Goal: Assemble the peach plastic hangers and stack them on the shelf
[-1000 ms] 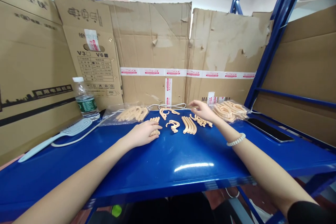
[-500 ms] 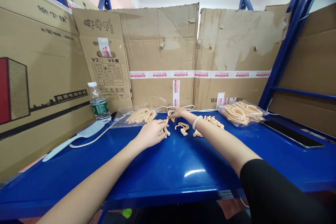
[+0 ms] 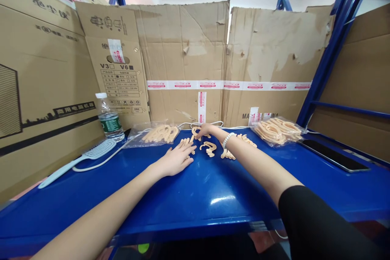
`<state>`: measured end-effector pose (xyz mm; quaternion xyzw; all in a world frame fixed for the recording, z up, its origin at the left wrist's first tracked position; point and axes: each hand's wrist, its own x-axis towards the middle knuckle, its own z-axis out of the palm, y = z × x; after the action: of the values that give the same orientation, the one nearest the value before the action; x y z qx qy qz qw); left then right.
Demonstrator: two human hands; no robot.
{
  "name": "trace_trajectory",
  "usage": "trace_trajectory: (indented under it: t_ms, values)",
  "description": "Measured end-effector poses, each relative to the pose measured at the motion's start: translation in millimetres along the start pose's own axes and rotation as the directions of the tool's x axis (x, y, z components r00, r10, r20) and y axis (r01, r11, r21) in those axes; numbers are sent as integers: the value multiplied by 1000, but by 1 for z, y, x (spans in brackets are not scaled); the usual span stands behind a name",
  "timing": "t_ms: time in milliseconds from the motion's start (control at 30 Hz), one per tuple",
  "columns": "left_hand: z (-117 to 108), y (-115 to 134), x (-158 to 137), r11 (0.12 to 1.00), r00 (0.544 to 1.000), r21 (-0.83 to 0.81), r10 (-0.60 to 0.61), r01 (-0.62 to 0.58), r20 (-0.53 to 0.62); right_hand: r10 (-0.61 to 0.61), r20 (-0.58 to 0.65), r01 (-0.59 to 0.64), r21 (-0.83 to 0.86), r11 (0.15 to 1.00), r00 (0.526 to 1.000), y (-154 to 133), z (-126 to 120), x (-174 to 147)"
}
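Several peach curved plastic pieces lie on the blue shelf top (image 3: 213, 195). My left hand (image 3: 176, 159) rests flat with its fingers spread, the fingertips touching a small row of pieces (image 3: 186, 144). My right hand (image 3: 206, 129), with a white bead bracelet (image 3: 227, 140) on the wrist, reaches across to the back. Its fingertips are closed on a curved piece (image 3: 196, 132) that still lies on the surface. A hook-shaped piece (image 3: 209, 147) lies between my hands. More pieces (image 3: 247, 140) sit beside and under my right forearm.
Two clear bags of the same pieces lie at the back, one on the left (image 3: 160, 133) and one on the right (image 3: 277, 129). A water bottle (image 3: 109, 118), a pale hairbrush (image 3: 82, 158), a white cable (image 3: 100, 161) and a phone (image 3: 332, 155) are also here. Cardboard walls surround the shelf.
My right hand crossed from the right-hand pieces to the curved piece at the back middle. My left hand opened out flat and slid slightly back from the row of pieces.
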<state>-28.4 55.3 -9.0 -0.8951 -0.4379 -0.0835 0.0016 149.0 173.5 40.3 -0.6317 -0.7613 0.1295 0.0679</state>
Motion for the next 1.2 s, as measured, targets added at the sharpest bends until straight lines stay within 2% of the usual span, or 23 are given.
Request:
trace_trajectory:
  t_ms: [133,333,500,667,767,800,900,967,1033,1100,1133,1200]
  values:
    - [7,-12,3,997,997,-10,70,-70,-28,40,65,-40,7,999,997,1,-3,-4]
    - [4,-19,10,984,979,-38,169,-174,-113,80,130,-92,84,992,988,9,-1,-1]
    - [11,-28,19,977,961,-66,185,-202,-204,28,130,-54,198,979,991,22,-8,-6]
    - [20,-36,24,971,942,-104,179,-216,-285,-41,55,25,273,962,998,39,-28,-38]
    - [15,-29,22,974,928,-119,140,-191,-345,-99,13,90,293,952,995,55,-39,-70]
    - [12,-24,21,974,914,-141,109,-176,-390,-161,-5,155,297,942,987,61,-40,-83]
    - [-3,-6,16,933,853,-324,-39,-155,-521,-373,-61,372,317,872,926,79,-40,-120]
    - [-12,7,14,843,851,-520,-170,-136,-497,-475,-124,490,268,829,871,86,-36,-143]
    - [-17,18,12,699,882,-703,-241,-131,-404,-589,-128,602,172,780,798,89,-33,-162]
    - [-17,28,10,568,931,-817,-236,-101,-279,-676,-71,680,83,729,733,86,-31,-174]
    - [-16,33,9,531,951,-844,-214,-77,-222,-702,-38,703,52,709,711,84,-30,-178]
    - [-12,42,6,523,979,-852,-161,-23,-125,-731,5,731,12,682,682,78,-28,-183]
